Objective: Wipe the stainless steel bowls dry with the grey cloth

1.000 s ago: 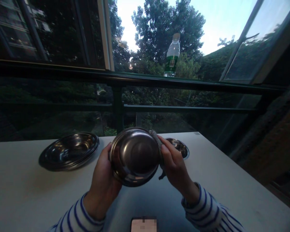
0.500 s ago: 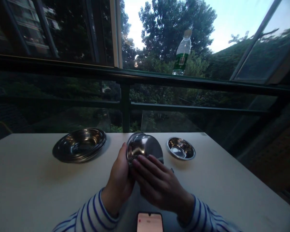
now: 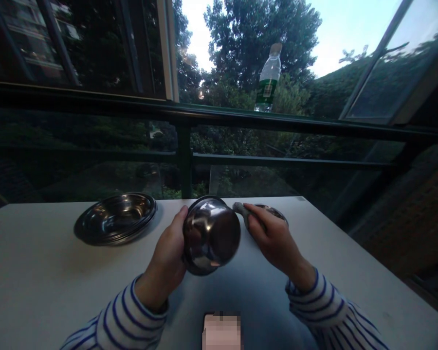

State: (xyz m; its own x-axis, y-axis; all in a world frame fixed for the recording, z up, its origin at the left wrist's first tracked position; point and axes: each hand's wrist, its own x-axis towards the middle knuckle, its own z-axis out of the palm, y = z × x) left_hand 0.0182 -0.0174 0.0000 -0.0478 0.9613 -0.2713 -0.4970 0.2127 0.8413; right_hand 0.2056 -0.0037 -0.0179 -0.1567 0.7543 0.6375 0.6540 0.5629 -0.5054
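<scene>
My left hand (image 3: 166, 257) grips a shiny steel bowl (image 3: 210, 236) by its left rim and holds it tilted above the table, its outer bottom turned toward me. My right hand (image 3: 272, 238) is closed on a small grey cloth (image 3: 241, 210) just right of the bowl, apart from it. A small steel bowl (image 3: 277, 213) stands on the table behind my right hand, mostly hidden by it.
A stack of wide steel bowls (image 3: 117, 223) sits on the white table (image 3: 40, 287) at the left. A phone (image 3: 222, 331) lies at the near edge. A plastic bottle (image 3: 267, 80) stands on the dark railing (image 3: 314, 127) beyond the table.
My right hand has come off the bowl's bottom and moved right with the cloth. The bowl now shows its bottom uncovered and sits slightly lower and nearer.
</scene>
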